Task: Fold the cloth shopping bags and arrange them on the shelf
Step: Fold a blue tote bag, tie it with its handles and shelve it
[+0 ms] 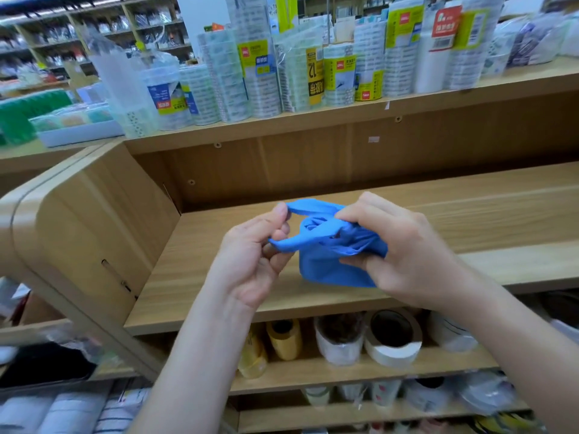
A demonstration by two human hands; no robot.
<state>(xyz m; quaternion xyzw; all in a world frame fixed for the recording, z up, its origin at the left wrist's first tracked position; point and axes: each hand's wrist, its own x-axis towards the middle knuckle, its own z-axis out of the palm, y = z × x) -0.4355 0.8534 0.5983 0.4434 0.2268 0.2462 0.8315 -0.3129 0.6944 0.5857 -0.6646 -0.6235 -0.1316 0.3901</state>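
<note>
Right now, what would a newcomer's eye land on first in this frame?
The bright blue cloth bag, bunched at centre over the wooden shelf: the left hand pinches a handle strap, the right hand grips its gathered top. Behind, stacked rolls of clear tape crowd the upper shelf.

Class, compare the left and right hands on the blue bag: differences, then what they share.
The left hand pinches a thin strap; the right hand clutches the bunched body of the bag. The left hand is left of the bag; the right hand covers its right side. Both are bare and hold the same bag over the shelf.
</note>
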